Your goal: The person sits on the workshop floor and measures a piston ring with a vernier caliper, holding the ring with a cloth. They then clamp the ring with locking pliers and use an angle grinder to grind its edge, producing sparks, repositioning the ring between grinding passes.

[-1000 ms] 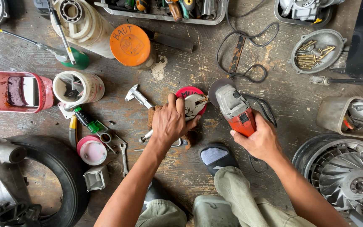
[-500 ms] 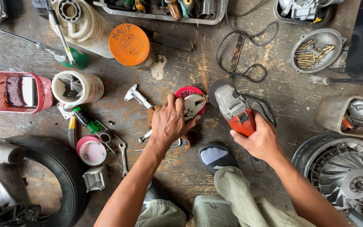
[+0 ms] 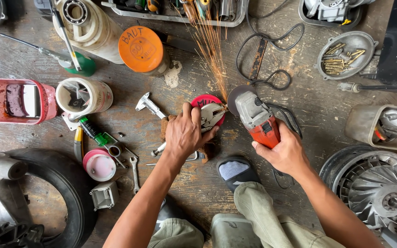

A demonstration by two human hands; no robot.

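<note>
My left hand point(image 3: 186, 133) presses a small metal part point(image 3: 213, 115) down onto a red round lid point(image 3: 206, 101) on the wooden floor, with a brown rag point(image 3: 167, 126) under the palm. My right hand point(image 3: 284, 151) grips the orange-and-grey angle grinder point(image 3: 257, 117). Its disc point(image 3: 234, 95) touches the metal part at the lid's right edge. Orange sparks point(image 3: 210, 46) stream upward from the contact point. A black cable point(image 3: 265, 59) runs from the grinder across the floor.
A vernier caliper point(image 3: 150, 104) lies left of the lid. An orange-lidded jar point(image 3: 141, 48), white tub point(image 3: 81, 95), red tray point(image 3: 10, 100), pink lid point(image 3: 99, 164), wrench point(image 3: 134, 173), tyre point(image 3: 65, 197), dish of brass parts point(image 3: 345, 54) and fan wheel point(image 3: 382, 195) surround me. My sandalled foot point(image 3: 235, 171) is below the grinder.
Sparks now fly upward from the disc where few showed before. Both hands have stayed in place.
</note>
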